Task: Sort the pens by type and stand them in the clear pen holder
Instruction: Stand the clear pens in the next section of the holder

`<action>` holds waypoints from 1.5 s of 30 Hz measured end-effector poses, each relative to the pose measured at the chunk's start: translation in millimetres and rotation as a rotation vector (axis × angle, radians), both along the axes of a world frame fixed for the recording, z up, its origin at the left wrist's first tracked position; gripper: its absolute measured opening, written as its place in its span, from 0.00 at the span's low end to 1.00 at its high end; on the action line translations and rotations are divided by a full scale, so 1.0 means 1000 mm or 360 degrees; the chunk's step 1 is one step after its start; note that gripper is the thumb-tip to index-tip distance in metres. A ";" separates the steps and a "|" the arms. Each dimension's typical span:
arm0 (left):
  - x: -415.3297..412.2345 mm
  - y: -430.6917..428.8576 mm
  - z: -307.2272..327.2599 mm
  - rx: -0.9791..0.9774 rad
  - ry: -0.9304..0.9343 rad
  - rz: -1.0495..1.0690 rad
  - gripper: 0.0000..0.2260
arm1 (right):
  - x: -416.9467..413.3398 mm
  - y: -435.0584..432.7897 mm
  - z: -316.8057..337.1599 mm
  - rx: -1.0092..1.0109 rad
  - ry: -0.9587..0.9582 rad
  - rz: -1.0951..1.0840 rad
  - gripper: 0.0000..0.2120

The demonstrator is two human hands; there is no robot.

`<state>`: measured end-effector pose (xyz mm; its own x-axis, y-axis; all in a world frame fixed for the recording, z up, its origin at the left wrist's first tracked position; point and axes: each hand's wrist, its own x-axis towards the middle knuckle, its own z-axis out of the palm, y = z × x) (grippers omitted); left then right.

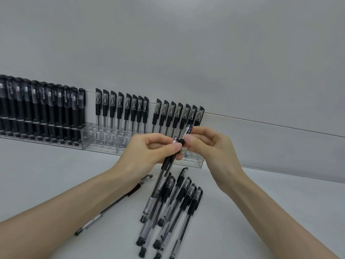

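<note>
- Looking down on a pale grey table [56, 171] set against a plain grey wall [186, 43]; a thin seam [280, 125] runs along the wall low down.
- Clear pen holder [86, 136] sits at the back of the table against the wall, long and low.
- Its left section is packed with black-barrel pens [46, 109], upright. The middle and right hold two groups of clear-barrel pens [121, 111], black caps up, with a small gap between the groups.
- Left hand [149, 148] — fingers curled round the held pen [158, 184], gripping near its top. The pen hangs steeply, its lower end in front of the pile.
- Right hand [211, 144] — thumb and fingertips squeeze the pinched pen [188, 131], just beside the left thumb. Only a short stretch shows; can't tell how far it runs.
- Both hands sit in front of the holder's right section and hide most of its slots.
- Loose pens [179, 208] lie in a rough overlapping fan on the table under the hands.
- One stray pen [115, 202] lies apart to the left, diagonal, alongside the left forearm.
</note>
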<state>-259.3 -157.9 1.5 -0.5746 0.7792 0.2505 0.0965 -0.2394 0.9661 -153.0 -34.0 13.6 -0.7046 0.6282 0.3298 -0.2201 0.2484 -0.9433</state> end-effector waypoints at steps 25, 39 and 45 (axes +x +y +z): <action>-0.009 0.005 -0.001 0.0087 -0.0332 -0.0122 0.12 | -0.018 0.063 0.023 0.0962 0.0405 -0.0622 0.15; -0.010 0.007 -0.003 0.0079 -0.0185 -0.0066 0.10 | -0.020 0.072 0.020 0.1078 0.0064 -0.0589 0.14; -0.011 0.006 -0.004 0.0066 -0.0147 -0.0083 0.11 | -0.018 0.072 0.024 0.1054 0.0029 -0.0576 0.14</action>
